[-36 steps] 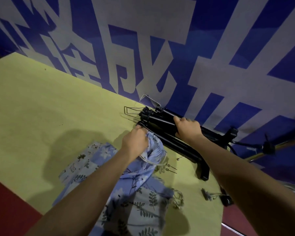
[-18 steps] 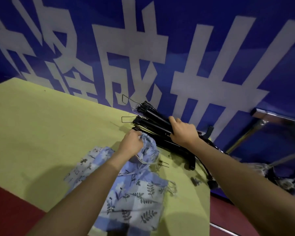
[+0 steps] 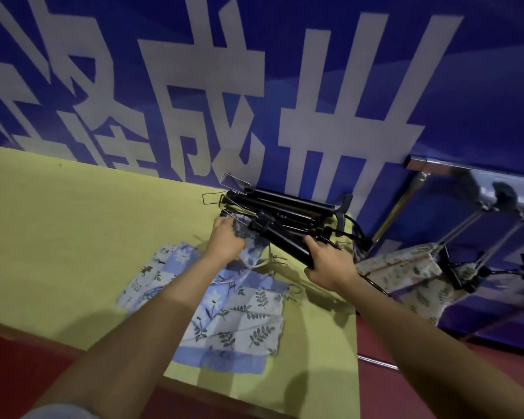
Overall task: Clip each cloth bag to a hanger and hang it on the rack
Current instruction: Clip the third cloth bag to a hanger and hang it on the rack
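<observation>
A pile of blue and white leaf-print cloth bags (image 3: 233, 316) lies on the yellow-green table (image 3: 73, 237). My left hand (image 3: 224, 240) grips the bunched top edge of one blue bag (image 3: 256, 251) and holds it against a black clip hanger (image 3: 282, 238). That hanger's lower end is gripped by my right hand (image 3: 327, 261). Behind it lies a stack of black clip hangers (image 3: 285, 207) with wire hooks pointing left. At the right, a metal rack (image 3: 472, 173) carries one floral bag (image 3: 406, 273) hanging from a hanger.
A blue banner with large white characters (image 3: 254, 86) rises right behind the table. The table's right edge (image 3: 356, 328) drops to a dark red floor (image 3: 406, 358). Loose drawstrings and small metal clips (image 3: 280, 258) lie beside the bags.
The camera has swung right, bringing the rack and its hung bag into view. My right hand slid down to the hanger's lower end and pulled that hanger away from the stack; my left hand still holds the bag's edge.
</observation>
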Motion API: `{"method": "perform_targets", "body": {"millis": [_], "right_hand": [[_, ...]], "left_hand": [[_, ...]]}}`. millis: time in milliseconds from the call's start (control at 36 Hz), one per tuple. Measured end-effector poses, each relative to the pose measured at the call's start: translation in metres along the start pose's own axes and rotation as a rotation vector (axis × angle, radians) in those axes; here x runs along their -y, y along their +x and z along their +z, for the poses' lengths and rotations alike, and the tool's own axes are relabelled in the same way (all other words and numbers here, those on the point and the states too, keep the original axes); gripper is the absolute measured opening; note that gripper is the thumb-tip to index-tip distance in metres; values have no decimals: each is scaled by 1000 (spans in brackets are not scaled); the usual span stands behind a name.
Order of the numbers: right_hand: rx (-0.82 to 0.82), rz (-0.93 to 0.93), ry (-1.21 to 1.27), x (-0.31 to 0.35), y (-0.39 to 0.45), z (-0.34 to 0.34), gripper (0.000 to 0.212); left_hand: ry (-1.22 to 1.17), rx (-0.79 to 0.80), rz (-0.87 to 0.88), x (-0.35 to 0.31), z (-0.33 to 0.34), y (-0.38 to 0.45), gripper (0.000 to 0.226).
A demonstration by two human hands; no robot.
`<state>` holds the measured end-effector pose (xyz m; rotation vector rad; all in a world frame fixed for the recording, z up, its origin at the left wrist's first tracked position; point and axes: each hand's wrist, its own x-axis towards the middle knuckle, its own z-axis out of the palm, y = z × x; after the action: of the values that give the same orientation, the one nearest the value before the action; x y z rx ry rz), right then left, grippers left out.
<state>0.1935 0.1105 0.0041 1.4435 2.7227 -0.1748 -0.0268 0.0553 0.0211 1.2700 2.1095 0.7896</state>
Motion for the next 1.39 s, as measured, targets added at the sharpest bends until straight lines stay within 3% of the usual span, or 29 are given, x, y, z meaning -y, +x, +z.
{"method": "perform_targets", "body": {"millis": [167,306,583,833,917,1000,1278,1389], "right_hand": [[-33,-31,-34,3,0,-7,62],[-43,-130,-98,8,5,-13,62],[-45,-190,-141,13,18,-18,59],[-54,-192,-184,9,16,-14,58],[-51,-195,-217,10,14,-10,57],[-57,-206,-266,12,12,-7,53],[-75,-254,-393,29,17,-12,52],[-103,-298,-440,41,26,-17,56]], "left_hand": [[-14,19,-4,3,-2,0,34],[43,111,63,2,-7,-3,74],[198,157,105,5,-15,-11,81],[335,-13,85,10,-18,-13,27],[545,60,55,9,-19,-10,29],[597,75,56,10,-14,-13,34],[225,212,91,5,-15,-20,52],[161,287,156,0,-16,-26,47]]}}
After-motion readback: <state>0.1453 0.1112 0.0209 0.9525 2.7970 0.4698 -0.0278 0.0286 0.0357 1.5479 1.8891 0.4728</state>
